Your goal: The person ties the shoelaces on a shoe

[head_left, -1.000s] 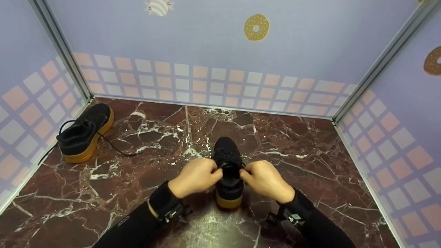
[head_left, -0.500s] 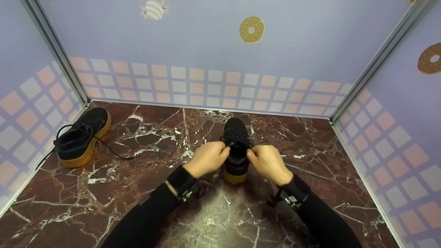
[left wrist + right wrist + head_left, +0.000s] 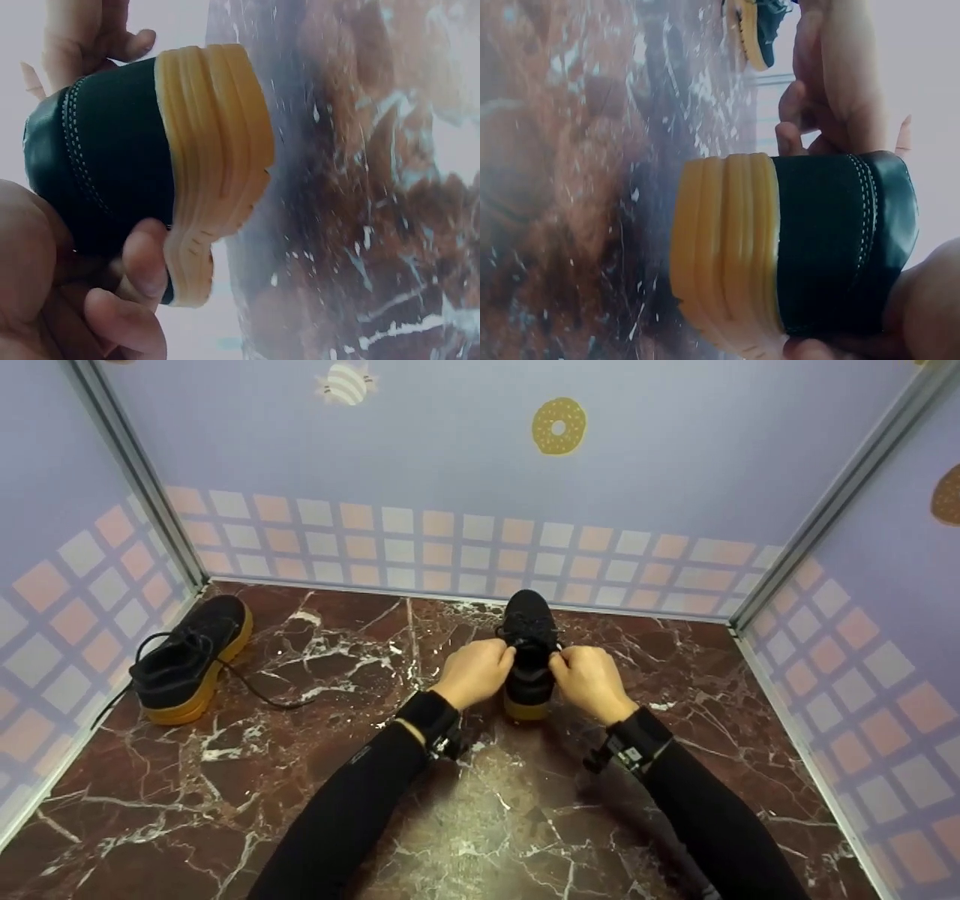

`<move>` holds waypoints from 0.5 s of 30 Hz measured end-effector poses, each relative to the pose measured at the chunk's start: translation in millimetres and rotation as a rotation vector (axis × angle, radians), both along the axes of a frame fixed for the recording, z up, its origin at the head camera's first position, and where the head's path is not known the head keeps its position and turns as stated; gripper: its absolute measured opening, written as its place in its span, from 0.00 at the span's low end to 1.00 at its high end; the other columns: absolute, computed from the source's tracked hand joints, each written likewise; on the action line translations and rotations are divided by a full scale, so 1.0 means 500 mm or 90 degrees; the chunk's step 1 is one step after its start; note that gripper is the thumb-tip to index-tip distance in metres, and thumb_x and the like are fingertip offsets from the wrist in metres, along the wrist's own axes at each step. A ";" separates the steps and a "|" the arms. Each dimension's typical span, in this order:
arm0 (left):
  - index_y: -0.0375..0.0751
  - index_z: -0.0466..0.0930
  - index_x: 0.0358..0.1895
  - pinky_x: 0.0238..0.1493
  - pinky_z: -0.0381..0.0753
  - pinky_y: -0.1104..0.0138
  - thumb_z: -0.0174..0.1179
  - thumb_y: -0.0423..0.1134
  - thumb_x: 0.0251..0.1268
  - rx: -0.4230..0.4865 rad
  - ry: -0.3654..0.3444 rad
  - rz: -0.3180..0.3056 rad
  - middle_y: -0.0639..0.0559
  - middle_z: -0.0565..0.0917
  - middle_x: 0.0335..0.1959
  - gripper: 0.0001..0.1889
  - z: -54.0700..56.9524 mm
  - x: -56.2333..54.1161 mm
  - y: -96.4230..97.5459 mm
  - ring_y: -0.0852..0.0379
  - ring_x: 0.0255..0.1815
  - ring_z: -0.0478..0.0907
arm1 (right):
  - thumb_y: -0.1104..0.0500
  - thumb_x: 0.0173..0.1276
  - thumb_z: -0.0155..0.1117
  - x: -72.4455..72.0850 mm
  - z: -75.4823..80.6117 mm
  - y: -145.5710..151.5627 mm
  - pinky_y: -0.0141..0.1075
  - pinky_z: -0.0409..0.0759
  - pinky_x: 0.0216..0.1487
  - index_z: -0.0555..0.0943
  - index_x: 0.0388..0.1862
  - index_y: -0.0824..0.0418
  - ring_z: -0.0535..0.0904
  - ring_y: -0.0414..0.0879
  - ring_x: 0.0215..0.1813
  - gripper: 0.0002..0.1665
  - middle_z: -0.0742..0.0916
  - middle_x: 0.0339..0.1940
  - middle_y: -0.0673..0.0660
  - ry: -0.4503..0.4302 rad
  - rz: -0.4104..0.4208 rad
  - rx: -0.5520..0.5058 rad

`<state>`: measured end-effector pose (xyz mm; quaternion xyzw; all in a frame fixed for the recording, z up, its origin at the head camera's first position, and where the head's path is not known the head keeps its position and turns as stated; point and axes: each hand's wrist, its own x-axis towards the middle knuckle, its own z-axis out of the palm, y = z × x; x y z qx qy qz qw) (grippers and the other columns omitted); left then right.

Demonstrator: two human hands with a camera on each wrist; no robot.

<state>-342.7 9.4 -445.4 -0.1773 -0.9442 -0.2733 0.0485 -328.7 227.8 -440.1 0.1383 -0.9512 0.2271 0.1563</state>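
Note:
A black lace-up shoe [image 3: 528, 687] with a yellow-tan sole hangs in front of me, toe pointing at the back wall. My left hand [image 3: 474, 671] grips the left side of its opening, thumb on top near the laces. On the opposite side, my right hand [image 3: 595, 679] pinches the edge of the opening in the same way. Both wrist views show the heel [image 3: 120, 142] from behind, with fingers along its sides. Ahead of the heel, pale background shows between the sole [image 3: 221, 135] and the floor in the left wrist view.
A matching black shoe [image 3: 187, 660] stands at the far left by the corner, its loose lace [image 3: 262, 699] trailing on the marbled floor [image 3: 360, 840]. Lilac panels enclose the back [image 3: 450, 457], left and right [image 3: 900, 622] sides.
Both hands have moved forward and slightly right, carrying the shoe toward the back wall; its toe now overlaps the wall's base in the head view. The other shoe has stayed put.

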 end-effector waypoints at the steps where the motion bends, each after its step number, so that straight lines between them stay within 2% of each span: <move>1: 0.46 0.79 0.36 0.35 0.84 0.47 0.47 0.50 0.93 0.004 -0.001 -0.002 0.48 0.83 0.31 0.21 -0.001 -0.006 0.001 0.43 0.34 0.85 | 0.59 0.82 0.62 -0.005 0.000 0.001 0.46 0.71 0.29 0.71 0.15 0.53 0.73 0.52 0.20 0.29 0.73 0.14 0.48 0.001 -0.003 0.004; 5: 0.45 0.80 0.36 0.36 0.84 0.47 0.48 0.50 0.93 0.011 0.001 0.007 0.46 0.84 0.32 0.21 -0.006 -0.028 0.000 0.43 0.34 0.85 | 0.57 0.82 0.62 -0.029 0.001 -0.002 0.50 0.75 0.30 0.71 0.15 0.53 0.77 0.56 0.23 0.29 0.76 0.15 0.50 0.007 -0.008 0.015; 9: 0.43 0.81 0.37 0.40 0.86 0.44 0.48 0.50 0.92 0.001 0.005 0.013 0.44 0.86 0.36 0.21 -0.005 -0.047 -0.003 0.40 0.39 0.87 | 0.56 0.83 0.60 -0.051 0.001 -0.009 0.51 0.77 0.32 0.71 0.16 0.54 0.78 0.59 0.25 0.29 0.76 0.17 0.51 -0.001 -0.014 0.016; 15: 0.43 0.82 0.39 0.42 0.85 0.46 0.47 0.50 0.93 0.004 -0.013 0.013 0.45 0.85 0.36 0.22 -0.004 -0.070 -0.001 0.42 0.39 0.86 | 0.55 0.83 0.61 -0.078 0.001 -0.009 0.53 0.80 0.38 0.76 0.18 0.57 0.81 0.60 0.30 0.27 0.80 0.20 0.54 -0.027 -0.025 0.021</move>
